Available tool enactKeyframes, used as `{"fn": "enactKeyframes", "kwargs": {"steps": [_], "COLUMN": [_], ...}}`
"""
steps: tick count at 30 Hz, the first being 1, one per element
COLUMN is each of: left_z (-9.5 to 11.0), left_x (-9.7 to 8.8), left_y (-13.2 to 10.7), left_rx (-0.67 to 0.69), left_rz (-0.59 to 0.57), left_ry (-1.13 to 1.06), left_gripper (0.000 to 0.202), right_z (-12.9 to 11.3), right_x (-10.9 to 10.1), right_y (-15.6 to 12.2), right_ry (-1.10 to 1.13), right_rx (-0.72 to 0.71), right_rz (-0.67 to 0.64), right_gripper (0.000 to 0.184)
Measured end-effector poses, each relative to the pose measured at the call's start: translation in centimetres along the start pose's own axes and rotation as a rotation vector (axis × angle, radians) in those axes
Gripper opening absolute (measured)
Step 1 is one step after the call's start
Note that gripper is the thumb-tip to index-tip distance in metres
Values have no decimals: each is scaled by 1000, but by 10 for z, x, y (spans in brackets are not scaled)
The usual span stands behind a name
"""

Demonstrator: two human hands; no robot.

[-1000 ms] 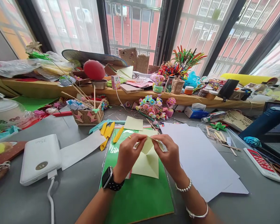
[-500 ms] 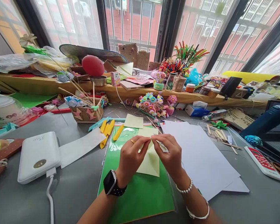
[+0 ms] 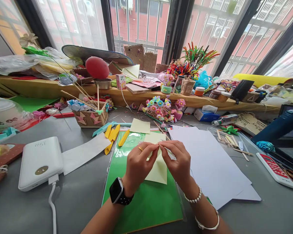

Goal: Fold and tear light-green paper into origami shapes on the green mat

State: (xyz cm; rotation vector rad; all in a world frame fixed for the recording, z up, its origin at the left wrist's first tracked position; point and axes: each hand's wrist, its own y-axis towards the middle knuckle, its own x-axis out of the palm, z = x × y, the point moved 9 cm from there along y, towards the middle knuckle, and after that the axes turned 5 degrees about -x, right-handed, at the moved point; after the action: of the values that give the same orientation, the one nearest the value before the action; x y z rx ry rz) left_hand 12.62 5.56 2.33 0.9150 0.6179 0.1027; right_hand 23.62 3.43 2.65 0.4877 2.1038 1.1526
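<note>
Below barred windows (image 3: 139, 31), a broad grey worktop (image 3: 80, 204) carries a rectangular green sheet in clear plastic (image 3: 148, 208). Over it, a person's left hand (image 3: 138, 164) and right hand (image 3: 177, 159) meet, each grip pinched together at the fingertips. Pale-yellow paper sheets (image 3: 158, 175) lie flat underneath and beyond, seemingly untouched; folded bright-yellow paper strips (image 3: 115, 132) off to the left look finished. Apparently between the fingertips, a small pale-yellow paper piece (image 3: 159, 150) is mostly hidden, its progress impossible to tell.
</note>
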Motion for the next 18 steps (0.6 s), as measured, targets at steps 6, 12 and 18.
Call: {"fn": "enactKeyframes", "kwargs": {"steps": [6, 12, 18], "left_z": [1, 1, 4], "left_x": [-1, 0, -2], "left_y": [-1, -2, -3], "left_rx": [15, 7, 43], "left_rz": [15, 19, 50], "left_ry": [-8, 21, 41], "left_gripper": [9, 9, 10], "right_z": [0, 2, 2], "right_x": [-1, 0, 0], "right_y": [-1, -2, -1], "right_ry": [31, 47, 59], "right_rx": [28, 46, 52], "right_rz": [12, 3, 6], "right_gripper": [16, 17, 17]}}
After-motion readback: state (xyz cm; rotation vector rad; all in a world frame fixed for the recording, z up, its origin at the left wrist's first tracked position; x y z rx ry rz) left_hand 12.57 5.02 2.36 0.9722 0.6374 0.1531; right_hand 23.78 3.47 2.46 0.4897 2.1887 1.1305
